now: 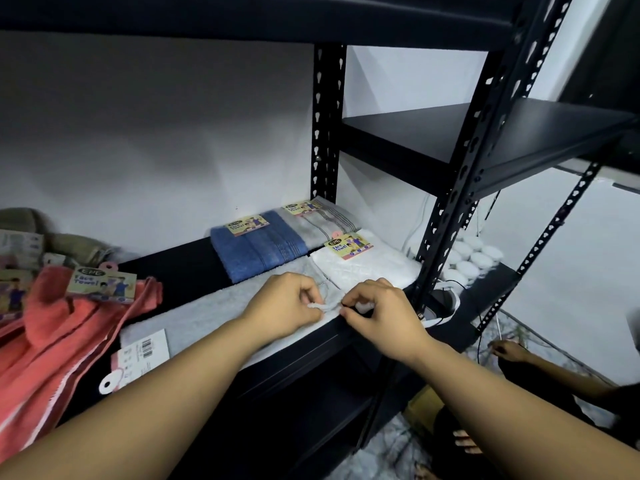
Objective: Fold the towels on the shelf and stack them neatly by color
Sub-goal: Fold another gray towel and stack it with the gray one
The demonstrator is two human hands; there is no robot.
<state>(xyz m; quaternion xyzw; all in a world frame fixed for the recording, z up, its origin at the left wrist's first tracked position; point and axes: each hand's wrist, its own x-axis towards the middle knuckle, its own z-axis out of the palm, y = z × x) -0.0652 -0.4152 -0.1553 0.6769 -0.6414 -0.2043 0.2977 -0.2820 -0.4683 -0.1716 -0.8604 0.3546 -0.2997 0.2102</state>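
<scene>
**Pinching the grey towel's corner at the shelf edge**

Pinching with both hands, the person holds the near right corner of a light grey towel (221, 313) that lies spread flat along the front of the black metal shelf (194, 261). The left hand (287, 299) has thumb and fingers curled onto a small white fold of the fabric; the right hand (377, 313) pinches the same edge just beside it, so the two hands nearly touch. The corner sits right at the shelf's front lip, between the hands.

Behind the hands, three folded towels lie side by side: a blue towel (259, 251) at the back, a grey striped towel (322, 220) to its right against the rear upright, and a white towel (367, 268) nearest the right hand, its edge touching the spread grey one. A coral-pink towel (52, 344) lies rumpled at the left, hanging over the shelf front, with an olive towel (34, 223) bunched behind it.

A black perforated upright (460, 188) stands close to the right of the right hand. Beyond it white round caps (467, 258) sit in rows on a lower shelf.

Card labels on the towels read "EVE Face Towel". A white tag (145, 348) with a barcode rests on the grey towel's left end; its small print is unreadable.
</scene>
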